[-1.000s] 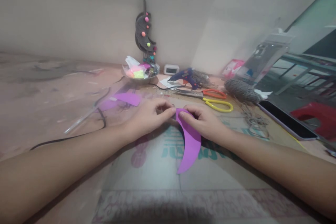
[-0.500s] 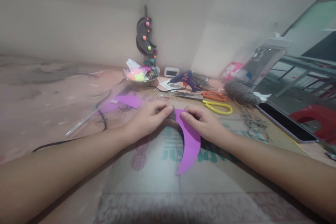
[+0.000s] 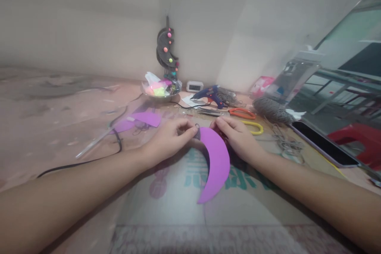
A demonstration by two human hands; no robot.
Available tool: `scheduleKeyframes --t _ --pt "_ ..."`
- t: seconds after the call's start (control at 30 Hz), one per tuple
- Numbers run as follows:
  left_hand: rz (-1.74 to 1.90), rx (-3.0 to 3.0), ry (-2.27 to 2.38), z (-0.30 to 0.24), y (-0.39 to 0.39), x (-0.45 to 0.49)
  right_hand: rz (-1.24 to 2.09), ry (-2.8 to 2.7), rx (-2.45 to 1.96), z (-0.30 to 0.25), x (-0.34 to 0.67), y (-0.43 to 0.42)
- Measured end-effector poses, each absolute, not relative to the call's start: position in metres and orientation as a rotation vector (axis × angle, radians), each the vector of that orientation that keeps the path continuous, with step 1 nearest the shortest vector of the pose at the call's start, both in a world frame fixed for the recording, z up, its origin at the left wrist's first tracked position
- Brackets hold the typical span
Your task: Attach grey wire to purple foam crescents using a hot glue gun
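A purple paper crescent (image 3: 219,162) hangs in front of me, its lower tip curving left over the printed cardboard. At its top left is a dark grey piece with a small loop (image 3: 197,127). My left hand (image 3: 175,137) pinches the crescent's top at this grey piece between thumb and fingers. Close by the upper right edge is my right hand (image 3: 238,137), its thumb and fingers pressed together. Its fingertips are partly hidden behind the crescent, so what they hold cannot be made out.
Beyond my hands lie scissors (image 3: 242,114), a blue glue gun (image 3: 211,95) and a small clock (image 3: 194,86). A bowl of colourful bits (image 3: 162,94) stands below a grey crescent decoration (image 3: 165,49). Grey yarn (image 3: 272,110) and a phone (image 3: 324,143) are right; purple scraps (image 3: 145,119) lie left.
My right thumb has come off the crescent's front face and moved to its upper right edge. The crescent's face is now more fully turned to me. My left hand keeps its pinch.
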State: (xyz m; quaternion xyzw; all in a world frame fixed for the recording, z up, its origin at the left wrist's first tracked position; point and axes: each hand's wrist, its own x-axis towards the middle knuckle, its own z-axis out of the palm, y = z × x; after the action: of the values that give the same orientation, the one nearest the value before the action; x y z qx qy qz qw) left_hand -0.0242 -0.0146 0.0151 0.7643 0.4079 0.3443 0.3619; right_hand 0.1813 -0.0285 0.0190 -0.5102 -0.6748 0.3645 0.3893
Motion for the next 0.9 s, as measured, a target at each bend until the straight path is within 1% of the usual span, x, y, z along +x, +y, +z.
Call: scheduleKeyframes --t 0.13,0.3,0.5,0.9 --pt "0.909 2.001 1.054 0.014 -0.0136 -0.0244 0.964 -1.687 -1.291 0.0196 0.1816 -0.0266" --pt "0.894 2.074 1.053 0.0121 -0.0112 -0.0259 0.895 -1.906 -1.272 0.0206 0.1766 -0.0306" --pt "0.822 2.067 1.048 0.0145 -0.0111 -0.0274 0.857 -2.027 -1.298 0.0201 0.1747 -0.0339" --pt "0.79 2.055 1.053 0.0116 -0.0083 -0.0272 0.755 -2.054 -1.312 0.0214 0.1725 -0.0345"
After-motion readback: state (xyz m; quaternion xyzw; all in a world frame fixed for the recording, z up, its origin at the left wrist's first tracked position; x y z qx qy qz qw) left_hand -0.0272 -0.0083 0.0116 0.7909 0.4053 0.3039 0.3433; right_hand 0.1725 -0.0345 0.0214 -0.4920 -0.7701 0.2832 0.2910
